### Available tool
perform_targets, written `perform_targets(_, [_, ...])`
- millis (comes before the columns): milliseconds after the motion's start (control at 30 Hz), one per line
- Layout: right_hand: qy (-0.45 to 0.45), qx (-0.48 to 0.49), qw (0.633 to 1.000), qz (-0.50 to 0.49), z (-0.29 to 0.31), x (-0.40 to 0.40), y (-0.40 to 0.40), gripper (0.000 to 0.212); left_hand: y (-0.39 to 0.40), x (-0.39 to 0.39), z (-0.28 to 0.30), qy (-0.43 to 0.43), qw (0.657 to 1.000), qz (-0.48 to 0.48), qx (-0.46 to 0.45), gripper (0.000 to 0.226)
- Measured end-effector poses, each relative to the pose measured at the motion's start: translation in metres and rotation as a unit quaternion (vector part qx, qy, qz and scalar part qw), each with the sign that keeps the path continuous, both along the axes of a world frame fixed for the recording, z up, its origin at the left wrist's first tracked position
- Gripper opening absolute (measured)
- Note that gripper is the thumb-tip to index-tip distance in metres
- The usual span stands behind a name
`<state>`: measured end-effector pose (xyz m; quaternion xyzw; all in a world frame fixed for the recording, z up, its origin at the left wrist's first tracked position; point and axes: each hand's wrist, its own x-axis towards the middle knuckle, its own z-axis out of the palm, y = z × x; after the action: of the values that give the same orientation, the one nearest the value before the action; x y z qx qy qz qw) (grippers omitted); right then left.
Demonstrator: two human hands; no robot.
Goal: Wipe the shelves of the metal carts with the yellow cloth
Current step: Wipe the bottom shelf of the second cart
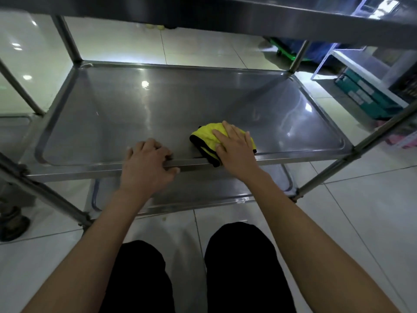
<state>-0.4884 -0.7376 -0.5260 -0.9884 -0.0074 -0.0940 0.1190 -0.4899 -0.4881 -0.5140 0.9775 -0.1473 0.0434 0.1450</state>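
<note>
The metal cart's middle shelf (158, 109) fills the view, a shiny steel tray with a raised rim. A yellow cloth (206, 137) with black edging lies bunched at the shelf's near edge, right of centre. My right hand (234, 150) presses flat on the cloth with straight fingers. My left hand (146, 163) grips the shelf's front rim (90, 171), fingers curled over it and thumb beneath. A lower shelf (203, 190) shows under the rim, and the top shelf's underside (248, 12) runs across the top.
Cart posts stand at the far corners (67, 39) and slant along both near sides (372, 141). A second cart's leg and caster (11, 224) are at left. Plastic storage boxes (370, 91) sit on the tiled floor at right. My knees are below.
</note>
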Motion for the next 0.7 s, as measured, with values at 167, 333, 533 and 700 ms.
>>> perform_targets(167, [0.005,0.020,1.000,-0.014,0.003,-0.009,-0.058,0.046,-0.057,-0.016,0.015,-0.011,1.000,0.024,0.009,0.040])
perform_targets(333, [0.010,0.034,0.999,-0.040,0.006,-0.019,-0.120,0.045,-0.169,-0.025,0.026,-0.018,0.996,-0.087,0.009,0.038])
perform_targets(533, [0.017,0.023,0.994,-0.108,0.006,-0.031,-0.214,0.045,-0.231,-0.024,0.019,0.012,0.996,-0.073,0.048,0.036])
perform_targets(700, [0.037,-0.004,0.974,-0.224,0.008,-0.029,-0.283,0.044,-0.235,-0.022,0.009,-0.013,0.998,-0.059,0.018,0.030])
